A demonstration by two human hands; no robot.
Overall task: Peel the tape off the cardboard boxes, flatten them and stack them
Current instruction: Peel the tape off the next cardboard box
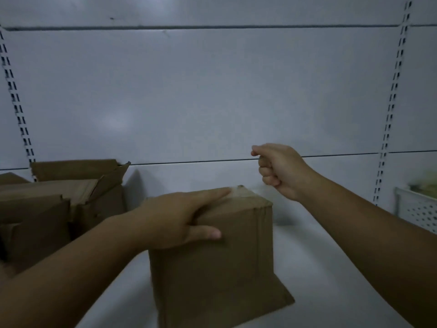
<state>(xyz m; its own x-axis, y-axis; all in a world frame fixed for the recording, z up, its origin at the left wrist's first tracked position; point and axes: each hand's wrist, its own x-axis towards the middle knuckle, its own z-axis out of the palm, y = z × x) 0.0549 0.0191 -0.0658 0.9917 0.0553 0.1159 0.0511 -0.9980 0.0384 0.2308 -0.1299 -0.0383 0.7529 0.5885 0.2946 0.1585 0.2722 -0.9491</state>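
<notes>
A brown cardboard box [212, 261] stands upright on the white shelf, with a flap sticking out at its lower right. Clear tape [240, 192] shines along its top far edge. My left hand [179, 218] grips the box's top near edge, fingers flat on the top and thumb on the front face. My right hand [279, 169] is raised above and to the right of the box's far corner, fingers closed in a pinch. A faint clear strip seems to run from that corner up toward the pinch.
Several opened cardboard boxes [71, 197] with raised flaps crowd the left side of the shelf [319, 268]. A white perforated basket [421, 211] sits at the right edge. Behind is a grey back panel [212, 91] with slotted uprights.
</notes>
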